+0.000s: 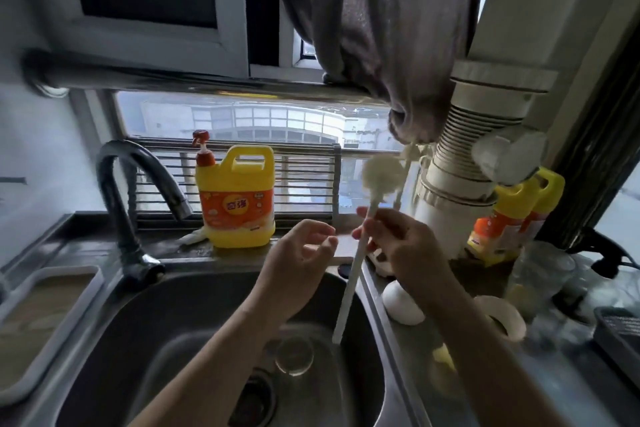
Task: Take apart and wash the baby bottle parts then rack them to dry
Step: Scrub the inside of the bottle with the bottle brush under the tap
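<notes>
My right hand (398, 243) pinches the long white handle of a bottle brush (353, 274), whose pale sponge head (381, 175) points up toward the window. My left hand (298, 260) hovers beside it over the steel sink (114, 340), fingers loosely curled and holding nothing. A clear round bottle part (294, 355) lies in the basin near the drain. On the counter to the right lie a white dome cap (403, 303), a white ring (502, 317) and a yellowish blurred piece (441, 355).
A black faucet (138, 184) arches over the sink's left. A yellow dish soap jug (237, 198) stands on the sill behind; more yellow bottles (512, 215) stand at right by a white pipe (464, 191). A tray (45, 322) sits left, a dark rack (616, 336) far right.
</notes>
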